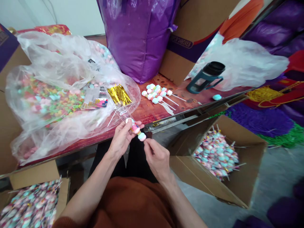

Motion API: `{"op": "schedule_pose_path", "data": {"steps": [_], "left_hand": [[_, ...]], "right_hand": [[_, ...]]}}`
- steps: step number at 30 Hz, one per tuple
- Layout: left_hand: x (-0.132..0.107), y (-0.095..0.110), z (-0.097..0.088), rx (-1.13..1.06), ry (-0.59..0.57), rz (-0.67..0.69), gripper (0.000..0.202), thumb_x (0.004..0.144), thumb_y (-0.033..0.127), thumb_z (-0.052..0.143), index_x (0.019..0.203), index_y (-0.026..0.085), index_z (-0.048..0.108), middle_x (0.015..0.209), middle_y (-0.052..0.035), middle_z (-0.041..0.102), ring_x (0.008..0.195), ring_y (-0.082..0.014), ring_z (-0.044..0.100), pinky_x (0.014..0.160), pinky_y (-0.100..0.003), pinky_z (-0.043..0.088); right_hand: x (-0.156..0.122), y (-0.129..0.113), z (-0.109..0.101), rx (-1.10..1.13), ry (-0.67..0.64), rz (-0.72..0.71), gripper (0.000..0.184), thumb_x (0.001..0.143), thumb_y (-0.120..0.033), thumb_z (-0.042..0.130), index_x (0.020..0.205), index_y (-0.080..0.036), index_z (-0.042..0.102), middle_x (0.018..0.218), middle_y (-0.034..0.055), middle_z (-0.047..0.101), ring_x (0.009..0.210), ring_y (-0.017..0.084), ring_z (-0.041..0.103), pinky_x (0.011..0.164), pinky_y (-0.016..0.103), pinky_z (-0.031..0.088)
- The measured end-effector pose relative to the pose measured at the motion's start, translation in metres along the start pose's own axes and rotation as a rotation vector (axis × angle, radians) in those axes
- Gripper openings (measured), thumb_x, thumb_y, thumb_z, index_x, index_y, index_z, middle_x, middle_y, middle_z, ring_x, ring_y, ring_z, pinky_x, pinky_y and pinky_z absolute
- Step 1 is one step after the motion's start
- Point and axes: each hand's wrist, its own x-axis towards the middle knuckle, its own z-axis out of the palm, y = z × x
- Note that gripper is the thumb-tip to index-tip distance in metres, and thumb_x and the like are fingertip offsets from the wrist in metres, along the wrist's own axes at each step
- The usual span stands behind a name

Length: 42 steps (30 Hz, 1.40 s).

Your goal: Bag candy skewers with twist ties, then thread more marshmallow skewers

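My left hand (123, 136) is closed round a marshmallow skewer (138, 132) partly inside a clear wrapper sleeve (123, 112), just below the table's front edge. My right hand (155, 155) pinches at the skewer's lower end, beside the pink and white marshmallow; what its fingertips grip is hidden. A pile of bare marshmallow skewers (156, 94) lies on the red table (147, 110). Gold twist ties (118, 94) and flat wrapper packs (95, 99) rest on a big clear bag of loose marshmallows (47, 98).
A cardboard box (247, 177) of wrapped skewers stands on the floor at right, another box (30, 202) at lower left. A dark bottle (205, 77) lies on the table, with a loose marshmallow (217, 97) near it. A purple bag (140, 34) stands behind.
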Motion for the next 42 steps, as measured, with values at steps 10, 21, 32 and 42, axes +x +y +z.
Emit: {"op": "schedule_pose_path", "data": {"steps": [10,21,32,42], "left_hand": [[-0.01,-0.015,0.004,0.083,-0.064,-0.057,0.032,0.077,0.04,0.082,0.089,0.014,0.068,0.092,-0.0105,0.077,0.103,-0.0269,0.073,0.086,-0.033,0.057],[-0.002,-0.006,-0.002,-0.025,0.003,-0.093,0.03,0.083,0.041,0.077,0.09,0.014,0.067,0.1,-0.0145,0.078,0.106,-0.0316,0.073,0.084,-0.036,0.056],[-0.013,-0.023,0.008,0.025,-0.035,-0.119,0.032,0.081,0.043,0.079,0.09,0.013,0.068,0.098,-0.0143,0.078,0.094,-0.0268,0.075,0.077,-0.034,0.059],[-0.01,-0.012,0.0,0.082,-0.009,-0.073,0.037,0.079,0.047,0.079,0.09,0.013,0.069,0.097,-0.0143,0.078,0.094,-0.026,0.075,0.076,-0.029,0.055]], "right_hand": [[0.012,0.002,0.021,0.006,0.001,0.006,0.03,0.101,-0.015,0.042,0.088,-0.018,0.068,0.077,0.0058,0.07,0.07,0.014,0.067,0.069,0.024,0.053],[-0.009,0.001,0.008,0.212,-0.061,0.134,0.02,0.1,-0.022,0.049,0.093,-0.019,0.068,0.069,-0.0012,0.066,0.051,0.009,0.056,0.055,0.021,0.047],[0.002,0.0,0.024,0.314,0.001,0.282,0.022,0.1,-0.026,0.047,0.088,-0.019,0.065,0.059,-0.0038,0.056,0.047,0.01,0.051,0.051,0.022,0.042],[-0.005,-0.003,0.003,0.625,-0.316,0.532,0.03,0.099,-0.037,0.05,0.08,-0.018,0.063,0.054,-0.0052,0.052,0.049,0.009,0.045,0.052,0.022,0.037]]}}
